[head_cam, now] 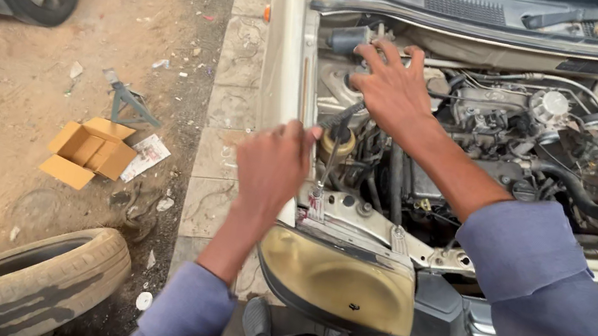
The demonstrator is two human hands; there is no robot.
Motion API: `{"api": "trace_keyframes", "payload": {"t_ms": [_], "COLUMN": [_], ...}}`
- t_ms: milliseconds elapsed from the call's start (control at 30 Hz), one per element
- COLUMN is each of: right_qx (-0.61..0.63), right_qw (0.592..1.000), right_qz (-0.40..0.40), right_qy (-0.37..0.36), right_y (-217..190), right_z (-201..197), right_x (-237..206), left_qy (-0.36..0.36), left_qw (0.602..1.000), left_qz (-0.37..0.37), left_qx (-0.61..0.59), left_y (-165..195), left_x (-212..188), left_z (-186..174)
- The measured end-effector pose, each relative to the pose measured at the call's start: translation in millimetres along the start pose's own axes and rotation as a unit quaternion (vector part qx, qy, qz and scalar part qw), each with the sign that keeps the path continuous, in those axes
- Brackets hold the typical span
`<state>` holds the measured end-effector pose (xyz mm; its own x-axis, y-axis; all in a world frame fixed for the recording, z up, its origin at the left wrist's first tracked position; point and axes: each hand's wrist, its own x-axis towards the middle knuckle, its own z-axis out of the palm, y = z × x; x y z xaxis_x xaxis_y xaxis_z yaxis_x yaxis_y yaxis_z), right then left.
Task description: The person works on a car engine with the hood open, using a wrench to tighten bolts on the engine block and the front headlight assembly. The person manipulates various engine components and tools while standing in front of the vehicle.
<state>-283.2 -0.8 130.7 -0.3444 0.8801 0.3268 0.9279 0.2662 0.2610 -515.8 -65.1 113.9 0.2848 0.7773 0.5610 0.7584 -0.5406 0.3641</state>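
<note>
- Leaning over the open engine bay (501,121), I have both hands at the corner of the car just behind the yellowed headlight (337,280).
- My left hand (273,165) is curled into a fist at the fender edge; it seems to grip the end of a slim metal tool (327,166), though the fingers hide the handle, so I cannot tell exactly how it is held.
- My right hand (393,87) is spread open, fingers splayed, pressing down on the strut tower area just beyond the left hand; it grasps nothing I can make out.
- Between the two hands sits a round yellowish reservoir cap (338,144), still seated, with the tool shaft running down beside it.
- Judging by this, the work is at an early or middle stage: the headlight is in place and no part is lifted out.
- Well off to the left of my left hand lie a cardboard box (89,151), a jack stand (128,103) and a loose tyre (20,283) on the dirt.
</note>
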Motion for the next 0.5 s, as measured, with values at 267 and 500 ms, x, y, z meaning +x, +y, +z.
{"api": "trace_keyframes", "payload": {"t_ms": [267,500], "right_qx": [0.004,0.254], "right_qw": [0.999,0.957], "right_qz": [-0.018,0.133], "right_qy": [0.027,0.041], "right_y": [-8,-6], "right_z": [1,24], "right_x": [12,5], "left_qy": [0.010,0.008], "left_qw": [1.000,0.998], "left_qz": [-0.003,-0.032], "left_qx": [-0.006,-0.052], "left_y": [40,48], "left_x": [-26,-22], "left_z": [2,11]}}
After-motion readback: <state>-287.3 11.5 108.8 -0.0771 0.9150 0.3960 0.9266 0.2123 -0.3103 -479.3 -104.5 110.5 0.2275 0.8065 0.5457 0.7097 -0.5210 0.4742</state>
